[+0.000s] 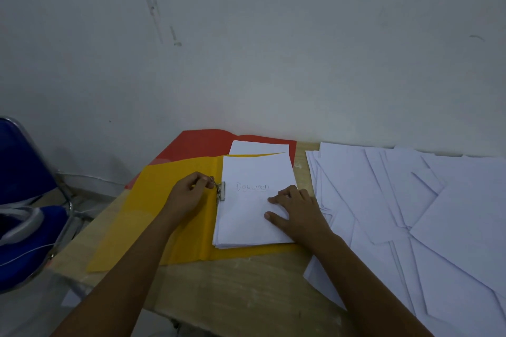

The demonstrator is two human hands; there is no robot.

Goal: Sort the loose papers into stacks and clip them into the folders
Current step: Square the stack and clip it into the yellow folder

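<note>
- Far left, off the table: a blue chair (19, 172) with a metal frame, beside the wall.
- An open yellow folder (164, 216) lies on the wooden table (232, 287); behind it, toward the wall, we see an open red folder (202, 145) holding its own white sheet.
- Our left hand (191, 191) has its fingers curled, pinching the lever of the metal clip (220, 191) at the folder's spine.
- A stack of papers (246, 216), top sheet marked "Dokumen", sits in the yellow folder's right half, its left edge under the clip.
- Our right hand (298, 210) lies flat, fingers straight, pressing the stack's right side.
- Right: loose white papers (410, 213) spread overlapping across the table.
</note>
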